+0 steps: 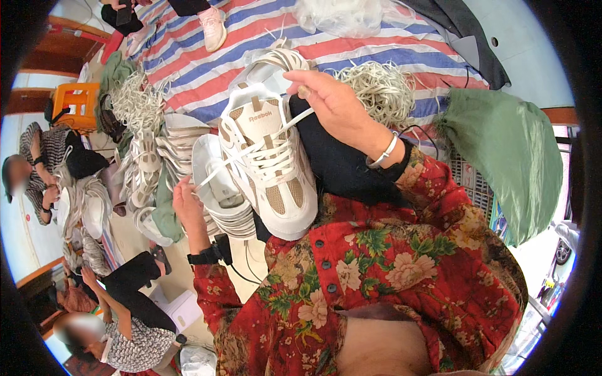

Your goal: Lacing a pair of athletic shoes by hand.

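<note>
A white and beige sneaker [271,166] rests on my lap, toe toward me, with white laces threaded through its eyelets. My right hand [332,103] is above and right of the shoe's tongue, pinching one end of the lace [300,119] and pulling it taut. My left hand [185,203] sits low on the left, gripping the other lace end, which runs up to the shoe. I wear a red floral shirt and a bracelet on the right wrist.
Stacks of white sneakers [216,200] lie left of the shoe. Bundles of white laces [382,91] sit on a striped sheet [207,69]. A green bag [514,163] is at right. Other people [119,319] sit at left.
</note>
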{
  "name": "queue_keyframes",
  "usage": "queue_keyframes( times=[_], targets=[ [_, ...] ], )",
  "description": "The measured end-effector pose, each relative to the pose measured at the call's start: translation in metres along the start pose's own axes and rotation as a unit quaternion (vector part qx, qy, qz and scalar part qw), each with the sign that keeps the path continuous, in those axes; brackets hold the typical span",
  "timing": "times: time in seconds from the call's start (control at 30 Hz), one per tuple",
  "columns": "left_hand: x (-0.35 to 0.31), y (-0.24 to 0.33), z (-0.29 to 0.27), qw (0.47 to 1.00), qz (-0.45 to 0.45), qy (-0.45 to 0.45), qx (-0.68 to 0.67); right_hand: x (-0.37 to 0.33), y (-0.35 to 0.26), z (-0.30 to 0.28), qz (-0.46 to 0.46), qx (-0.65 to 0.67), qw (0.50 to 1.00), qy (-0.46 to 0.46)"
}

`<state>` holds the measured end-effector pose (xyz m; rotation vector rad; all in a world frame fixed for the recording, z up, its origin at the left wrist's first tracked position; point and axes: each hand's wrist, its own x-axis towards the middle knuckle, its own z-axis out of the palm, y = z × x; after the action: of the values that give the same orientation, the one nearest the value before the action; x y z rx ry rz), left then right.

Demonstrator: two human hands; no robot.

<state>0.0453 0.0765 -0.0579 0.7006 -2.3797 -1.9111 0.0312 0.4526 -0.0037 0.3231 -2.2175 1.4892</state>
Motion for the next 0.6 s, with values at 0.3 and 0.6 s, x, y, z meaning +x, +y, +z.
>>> queue_keyframes(
  times=[0.3,0.6],
  targets=[
    [-0.042,0.056,0.062,0.970,0.227,-0.069,0.044,-0.018,0.001,-0.002,0.077,-0.097,0.977,-0.176],
    [-0.077,0.071,0.094,0.957,0.251,-0.120,0.081,-0.017,-0.012,-0.002,0.111,-0.118,0.961,-0.225]
  ],
)
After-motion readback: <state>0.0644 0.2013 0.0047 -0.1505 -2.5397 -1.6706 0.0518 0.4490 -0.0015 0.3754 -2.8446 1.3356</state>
